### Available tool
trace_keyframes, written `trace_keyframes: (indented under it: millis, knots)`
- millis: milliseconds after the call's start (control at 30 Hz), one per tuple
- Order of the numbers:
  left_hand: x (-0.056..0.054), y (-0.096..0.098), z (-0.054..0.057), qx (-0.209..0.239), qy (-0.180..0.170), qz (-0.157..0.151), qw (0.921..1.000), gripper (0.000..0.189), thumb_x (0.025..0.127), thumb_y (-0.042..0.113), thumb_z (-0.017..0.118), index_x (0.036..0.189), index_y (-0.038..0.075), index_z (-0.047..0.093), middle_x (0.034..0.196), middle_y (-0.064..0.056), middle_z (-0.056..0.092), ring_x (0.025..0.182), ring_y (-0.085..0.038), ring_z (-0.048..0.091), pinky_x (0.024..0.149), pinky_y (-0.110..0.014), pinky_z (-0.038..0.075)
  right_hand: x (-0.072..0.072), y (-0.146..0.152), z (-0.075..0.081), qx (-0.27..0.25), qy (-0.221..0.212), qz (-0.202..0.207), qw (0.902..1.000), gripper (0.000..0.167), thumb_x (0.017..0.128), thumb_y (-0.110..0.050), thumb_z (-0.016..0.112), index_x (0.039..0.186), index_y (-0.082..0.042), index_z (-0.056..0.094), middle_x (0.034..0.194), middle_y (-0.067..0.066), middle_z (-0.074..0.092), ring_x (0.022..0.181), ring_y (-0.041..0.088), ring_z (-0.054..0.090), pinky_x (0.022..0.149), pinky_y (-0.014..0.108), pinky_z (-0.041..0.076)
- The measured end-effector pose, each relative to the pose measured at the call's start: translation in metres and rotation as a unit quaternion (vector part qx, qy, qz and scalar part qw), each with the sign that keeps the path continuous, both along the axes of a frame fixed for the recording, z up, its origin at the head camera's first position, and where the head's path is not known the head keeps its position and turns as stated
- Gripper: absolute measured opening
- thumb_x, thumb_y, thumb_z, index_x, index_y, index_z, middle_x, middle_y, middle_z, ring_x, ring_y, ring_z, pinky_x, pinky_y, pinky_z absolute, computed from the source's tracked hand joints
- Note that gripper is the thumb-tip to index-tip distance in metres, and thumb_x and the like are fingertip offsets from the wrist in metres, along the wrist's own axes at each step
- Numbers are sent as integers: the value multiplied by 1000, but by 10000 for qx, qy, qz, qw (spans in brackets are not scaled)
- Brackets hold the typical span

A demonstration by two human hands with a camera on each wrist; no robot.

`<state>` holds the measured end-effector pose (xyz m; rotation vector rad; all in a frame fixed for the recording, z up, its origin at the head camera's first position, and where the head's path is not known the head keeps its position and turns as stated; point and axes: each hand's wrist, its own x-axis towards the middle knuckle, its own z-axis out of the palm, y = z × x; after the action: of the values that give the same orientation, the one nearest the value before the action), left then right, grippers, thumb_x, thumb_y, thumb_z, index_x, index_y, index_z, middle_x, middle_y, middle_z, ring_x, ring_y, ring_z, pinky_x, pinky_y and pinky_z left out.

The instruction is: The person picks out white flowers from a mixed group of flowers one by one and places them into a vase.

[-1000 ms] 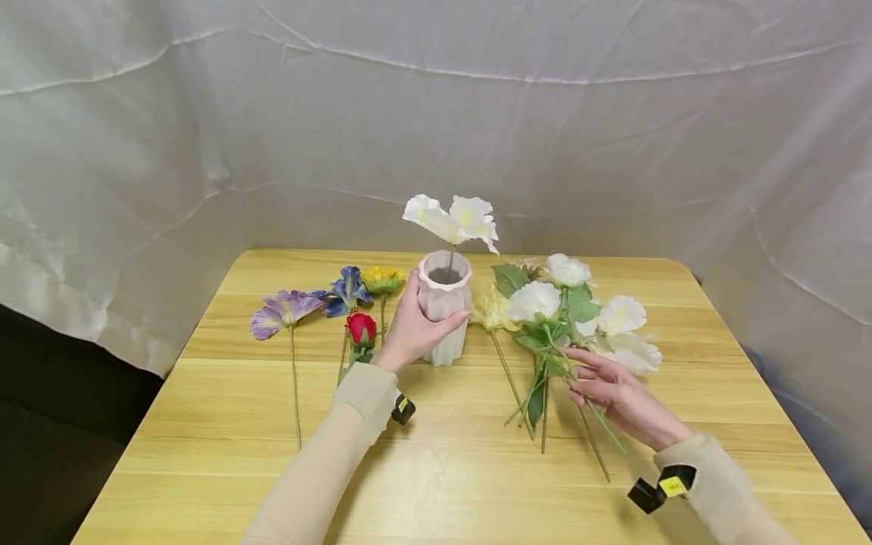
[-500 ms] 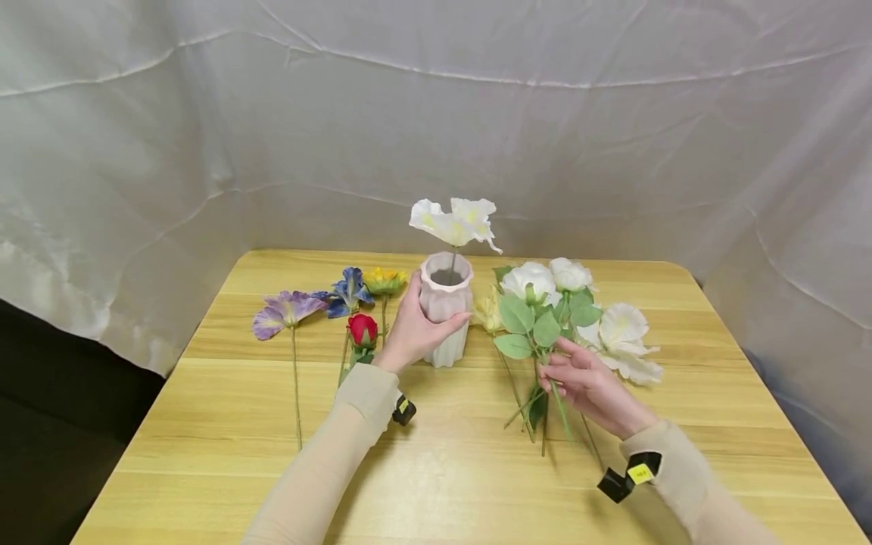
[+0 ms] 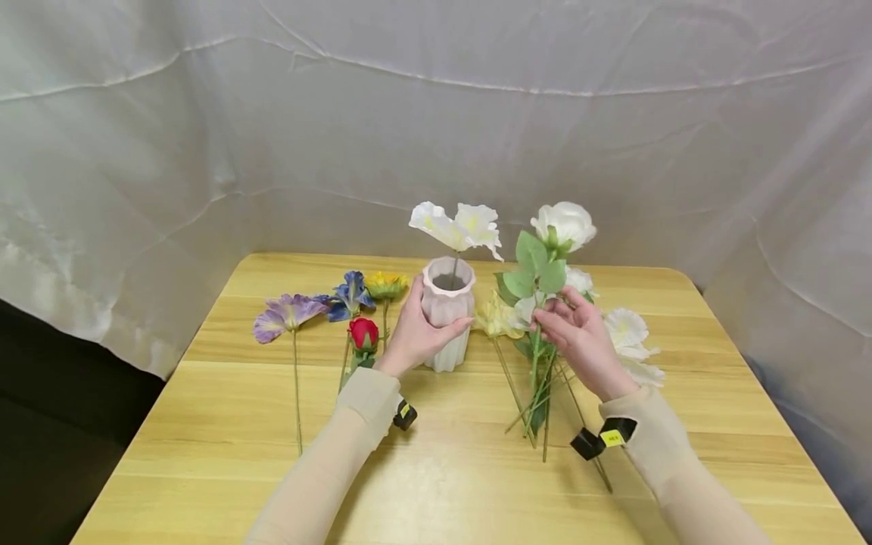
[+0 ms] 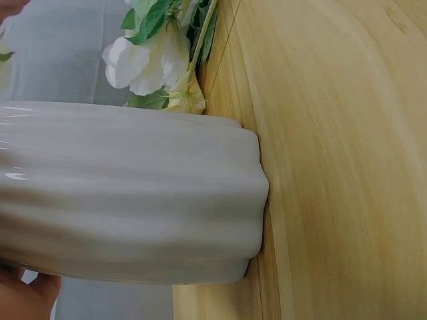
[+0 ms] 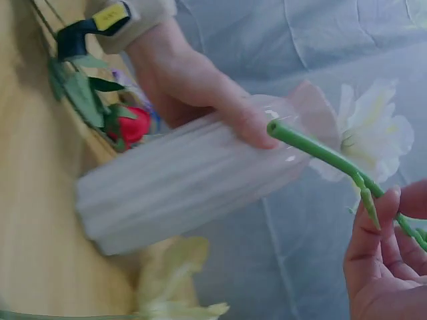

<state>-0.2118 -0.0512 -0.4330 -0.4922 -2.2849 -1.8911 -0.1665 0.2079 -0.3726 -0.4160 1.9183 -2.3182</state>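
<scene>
Left hand (image 3: pixel 417 333) wrapped around a pale fluted vase (image 3: pixel 448 322), thumb across the near side; other fingers mostly out of sight behind, so can't tell exactly how far round. Standing upright on the wooden table (image 3: pixel 450 477), with one white ruffled flower (image 3: pixel 455 231) poking up out of the top. Right hand (image 3: pixel 587 348) a bit to the right, pinching the green stem (image 3: pixel 535 356) of a white rose (image 3: pixel 564 225) between thumb and fingertips, bloom up, leaves (image 3: pixel 534 265) just above the grip, clear of the vase in the head view. Lying over on the left: a purple flower (image 3: pixel 289 312), blue flower (image 3: pixel 351 294), yellow flower (image 3: pixel 387 285) and red rose (image 3: pixel 364 331). On the right, a pale yellow flower (image 3: pixel 499 316) near the vase, some crossed stems (image 3: pixel 538 412), plus a big white bloom (image 3: pixel 625 331) farther out. Grey cloth (image 3: pixel 436 129) hanging behind everything.
</scene>
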Motion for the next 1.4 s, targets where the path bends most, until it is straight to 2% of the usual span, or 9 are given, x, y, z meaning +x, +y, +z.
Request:
trace_keyframes:
  millis: [167, 333, 600, 733, 833, 1000, 1233, 1333, 1400]
  knots:
    - [1, 1, 1, -2, -6, 8, 10000, 89, 77, 26, 89, 148, 24, 35, 139, -4, 53, 119, -28, 61, 98, -45, 57, -10, -14, 18, -121, 532, -586, 9968, 19, 101, -3, 57, 117, -12, 51, 91, -4, 62, 81, 8, 64, 69, 16, 54]
    - [1, 1, 0, -20, -28, 55, 10000, 88, 77, 27, 88, 148, 23, 36, 138, -4, 53, 118, -27, 61, 97, -44, 57, -19, -28, 40, -405, 1034, -1258, 9858, 13, 102, -8, 55, 115, -12, 57, 90, -3, 66, 78, 9, 64, 65, 16, 56]
    - [0, 1, 0, 9, -8, 76, 10000, 90, 76, 26, 89, 148, 24, 35, 139, -4, 52, 118, -28, 61, 96, -45, 58, -29, -52, 69, -874, 2022, -1916, 9564, 14, 103, -5, 52, 110, -10, 63, 84, 4, 68, 72, 11, 66, 64, 20, 58]
    - [0, 0, -1, 20, -31, 48, 10000, 89, 77, 26, 88, 148, 24, 35, 138, -5, 53, 115, -28, 62, 93, -43, 59, -35, -63, 75, -853, 2527, -2149, 9395, 18, 101, 0, 53, 113, -11, 61, 86, 1, 69, 72, 11, 68, 65, 22, 60]
    - [1, 0, -1, 12, -46, 31, 10000, 88, 78, 26, 88, 148, 24, 35, 137, -5, 54, 113, -28, 63, 91, -41, 59, -39, -70, 75, -823, 2726, -2241, 9320, 22, 100, 2, 54, 116, -11, 59, 91, -1, 68, 75, 12, 69, 69, 23, 60]
    - [3, 1, -1, 20, -52, 106, 9999, 90, 76, 26, 89, 148, 26, 35, 136, -6, 56, 110, -28, 64, 89, -41, 60, -43, -77, 70, -564, 2872, -2164, 9314, 25, 98, 3, 57, 120, -8, 56, 95, 0, 65, 76, 11, 67, 70, 24, 61]
    - [3, 1, -1, -19, -7, 138, 9999, 91, 76, 25, 89, 149, 26, 35, 138, -7, 55, 114, -29, 63, 95, -46, 57, -43, -81, 60, 46, 2677, -1845, 9457, 31, 94, 10, 59, 122, -2, 53, 103, -2, 67, 77, 9, 68, 69, 24, 61]
    - [3, 1, 0, -34, 6, 135, 9999, 90, 77, 23, 89, 149, 25, 35, 139, -8, 54, 115, -30, 62, 96, -47, 56, -43, -81, 57, 258, 2567, -1800, 9492, 32, 93, 11, 59, 121, 0, 51, 104, 1, 66, 78, 8, 69, 70, 27, 62]
    - [3, 2, 0, -60, 25, 138, 9999, 90, 77, 23, 89, 149, 24, 35, 139, -8, 54, 115, -30, 62, 96, -47, 56, -43, -80, 55, 312, 2521, -1805, 9502, 33, 92, 12, 59, 122, 0, 51, 104, 7, 66, 78, 8, 70, 70, 26, 62]
